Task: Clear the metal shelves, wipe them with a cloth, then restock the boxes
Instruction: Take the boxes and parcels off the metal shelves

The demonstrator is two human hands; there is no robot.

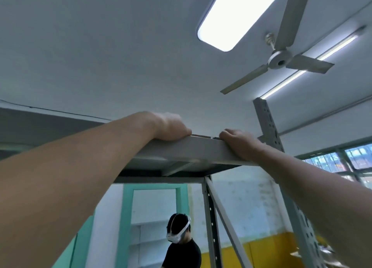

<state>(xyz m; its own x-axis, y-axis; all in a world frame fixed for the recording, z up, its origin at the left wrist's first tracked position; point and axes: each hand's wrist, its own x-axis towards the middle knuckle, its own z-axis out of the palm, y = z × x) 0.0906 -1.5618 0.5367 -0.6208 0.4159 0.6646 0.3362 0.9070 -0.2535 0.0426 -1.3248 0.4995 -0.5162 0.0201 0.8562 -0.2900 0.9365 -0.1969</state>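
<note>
Honestly, how far the job has got is hard to judge here. The view tilts up at the grey sheet-metal top shelf [201,147] from below, so its upper face is hidden. No box and no cloth show anywhere. Only a thin dark strip [202,136] peeks over the front lip between the two hands, and whether it is a box edge, a cloth or part of the rack cannot be told. My guess is that the person is working on this highest level, either fetching something down or feeling along it, and that most of the clearing, wiping and restocking may be yet to come.

The left hand [171,127] lies over the front lip of the shelf, wrist bent, its thumb lying along the top edge. The right hand [241,145] rests on the same lip just beside the strip, near the grey perforated steel upright [267,127]. Both sets of fingers reach past the edge and out of sight, so I cannot tell whether they are spread flat, hooked on the shelf or holding something.

Below, a second person in a black shirt and white headset [181,243] stands by a teal door frame [124,217].
</note>
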